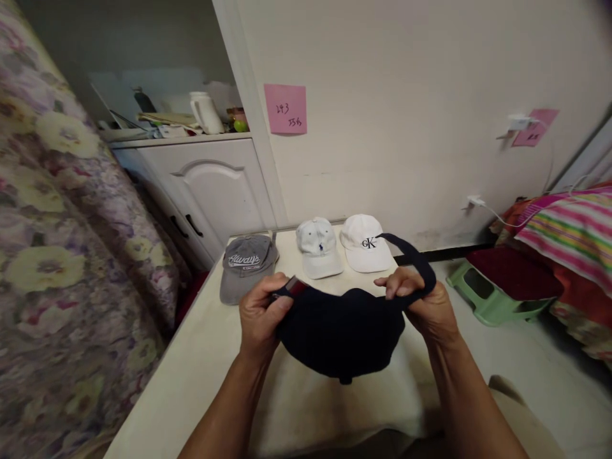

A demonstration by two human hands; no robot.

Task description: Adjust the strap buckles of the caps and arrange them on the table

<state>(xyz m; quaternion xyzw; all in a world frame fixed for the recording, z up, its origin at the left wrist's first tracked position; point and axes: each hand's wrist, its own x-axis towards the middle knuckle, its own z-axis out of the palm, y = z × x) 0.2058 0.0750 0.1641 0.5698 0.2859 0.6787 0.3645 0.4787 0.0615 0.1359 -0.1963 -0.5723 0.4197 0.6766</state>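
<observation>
A black baseball cap is held up over the near part of the table, its top button pointing down toward me. My left hand pinches its left edge, where a small reddish-brown patch shows. On the other side my right hand is closed on the cap's strap, whose loose end curls up and leftward. Beyond the cap, three more caps lie on the table: a grey one with white lettering, a pale blue one and a white one with black letters.
The cream table meets the wall at its far side. A floral curtain hangs at left beside a white cabinet. At right are a green stool with a dark red top and a striped cloth. Plugs with cords are in the wall.
</observation>
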